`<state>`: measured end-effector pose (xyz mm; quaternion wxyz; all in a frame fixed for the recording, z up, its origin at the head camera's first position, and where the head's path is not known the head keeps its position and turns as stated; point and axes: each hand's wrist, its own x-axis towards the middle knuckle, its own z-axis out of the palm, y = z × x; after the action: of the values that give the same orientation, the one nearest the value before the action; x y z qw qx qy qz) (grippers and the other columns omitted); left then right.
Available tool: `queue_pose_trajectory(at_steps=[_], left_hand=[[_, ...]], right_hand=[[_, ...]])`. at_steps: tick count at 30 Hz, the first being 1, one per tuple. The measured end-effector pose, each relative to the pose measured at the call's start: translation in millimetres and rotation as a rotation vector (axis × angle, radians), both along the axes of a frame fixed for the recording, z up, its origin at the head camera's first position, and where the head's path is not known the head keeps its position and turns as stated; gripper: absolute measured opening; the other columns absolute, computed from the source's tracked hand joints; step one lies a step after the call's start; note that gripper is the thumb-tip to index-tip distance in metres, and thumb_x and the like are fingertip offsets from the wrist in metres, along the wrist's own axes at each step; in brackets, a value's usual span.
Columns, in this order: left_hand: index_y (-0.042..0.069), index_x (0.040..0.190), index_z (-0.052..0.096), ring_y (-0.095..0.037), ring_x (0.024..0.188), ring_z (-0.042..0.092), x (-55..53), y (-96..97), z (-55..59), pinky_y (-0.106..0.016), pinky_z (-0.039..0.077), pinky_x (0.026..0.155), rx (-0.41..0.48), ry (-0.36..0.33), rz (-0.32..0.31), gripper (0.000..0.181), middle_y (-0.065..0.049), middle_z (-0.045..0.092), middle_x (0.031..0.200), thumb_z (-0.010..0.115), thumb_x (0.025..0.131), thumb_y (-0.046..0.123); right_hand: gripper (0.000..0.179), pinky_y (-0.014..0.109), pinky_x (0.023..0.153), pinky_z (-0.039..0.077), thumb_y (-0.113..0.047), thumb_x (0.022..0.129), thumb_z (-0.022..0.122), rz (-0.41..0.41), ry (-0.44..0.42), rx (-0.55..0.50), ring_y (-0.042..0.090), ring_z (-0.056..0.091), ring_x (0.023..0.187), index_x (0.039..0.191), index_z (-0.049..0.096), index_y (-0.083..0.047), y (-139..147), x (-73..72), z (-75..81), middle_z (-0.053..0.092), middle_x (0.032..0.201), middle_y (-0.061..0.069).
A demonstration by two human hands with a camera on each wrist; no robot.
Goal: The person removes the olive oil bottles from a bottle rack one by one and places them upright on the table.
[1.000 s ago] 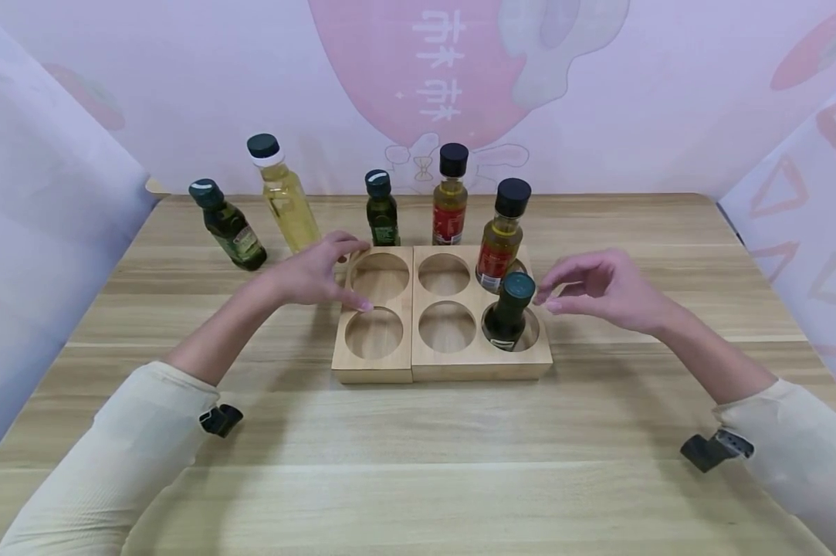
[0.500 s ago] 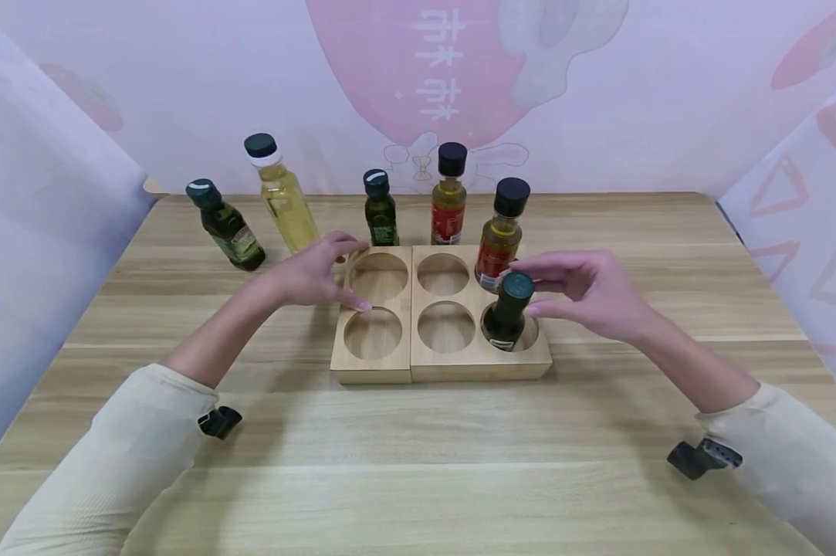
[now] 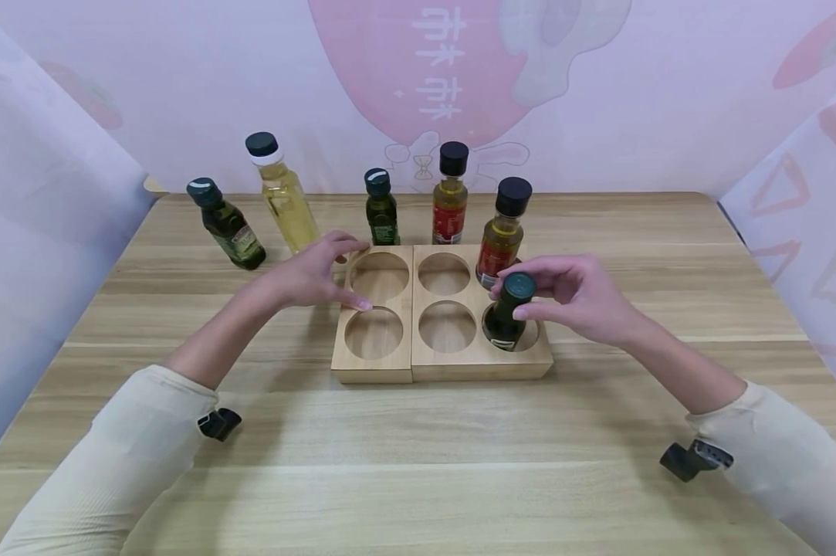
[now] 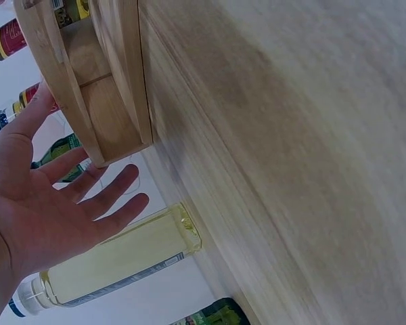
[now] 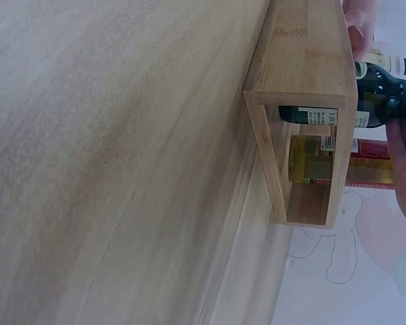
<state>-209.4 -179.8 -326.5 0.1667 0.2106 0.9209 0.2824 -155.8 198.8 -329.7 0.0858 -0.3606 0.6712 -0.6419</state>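
Observation:
My left hand point(image 3: 306, 276) rests at the left end of a pale wooden rack point(image 3: 480, 371) with round holes, thumb on the top and fingers spread along the far corner. In the left wrist view its index finger touches the rack's end, and the other fingers stretch out straight. A dark green glass bottle point(image 3: 504, 328) leans left in the rack's front right hole. Around its neck, just under the cap, my right hand point(image 3: 584, 297) holds it between thumb and fingers. Directly behind it, a red-labelled oil bottle point(image 3: 497, 251) with a black cap stands in the back right hole.
Beyond the rack stand a small green bottle point(image 3: 383, 220) and another red-labelled bottle point(image 3: 448, 224). Left of these are a tall bottle of pale yellow oil point(image 3: 289, 205) and a small dark bottle point(image 3: 233, 235). A printed backdrop point(image 3: 237, 69) rises behind the table.
My right hand has moved left from beside the rack to the dark green bottle and closed on its neck. The left hand and the rack have stayed put.

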Motion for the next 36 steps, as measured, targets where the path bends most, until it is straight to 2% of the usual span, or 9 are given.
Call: queue_pose_trajectory(at_steps=[9,15,30,36], left_hand=[[0.002,0.158,0.038,-0.045,0.138,0.043,0.9,-0.6,-1.2,-0.062,0.043,0.112,0.03,-0.021,0.005,0.099,-0.024,0.033,0.158,0.093,0.079,0.023],[0.008,0.159,0.042,-0.049,0.143,0.036,1.0,-1.8,-1.4,-0.065,0.033,0.118,0.028,-0.019,-0.012,0.095,-0.027,0.03,0.158,0.092,0.08,0.026],[0.011,0.161,0.036,-0.054,0.146,0.028,-0.8,-1.5,0.3,-0.066,0.028,0.12,-0.011,-0.05,-0.024,0.096,-0.029,0.022,0.162,0.09,0.083,0.027],[0.011,0.161,0.035,-0.053,0.145,0.03,-0.9,-1.3,0.2,-0.066,0.03,0.119,-0.011,-0.062,-0.023,0.096,-0.028,0.022,0.161,0.089,0.083,0.026]], right_hand=[[0.04,0.03,0.09,0.061,0.016,0.082,0.079,-0.004,0.006,0.008,0.02,0.075,0.101,0.119,0.065,0.019,-0.2,-0.4,-0.1,0.077,0.113,0.009],[0.04,0.03,0.09,0.061,0.015,0.083,0.079,0.008,0.004,0.013,0.02,0.075,0.101,0.119,0.063,0.021,-0.1,-0.3,1.0,0.078,0.112,0.009],[0.039,0.029,0.089,0.061,0.013,0.083,0.079,-0.002,0.023,0.027,0.019,0.076,0.1,0.118,0.064,0.021,0.8,-1.2,1.8,0.078,0.11,0.009],[0.039,0.029,0.087,0.062,0.013,0.084,0.079,-0.017,0.026,0.052,0.019,0.077,0.099,0.119,0.064,0.021,1.3,-1.3,3.0,0.079,0.109,0.009]])
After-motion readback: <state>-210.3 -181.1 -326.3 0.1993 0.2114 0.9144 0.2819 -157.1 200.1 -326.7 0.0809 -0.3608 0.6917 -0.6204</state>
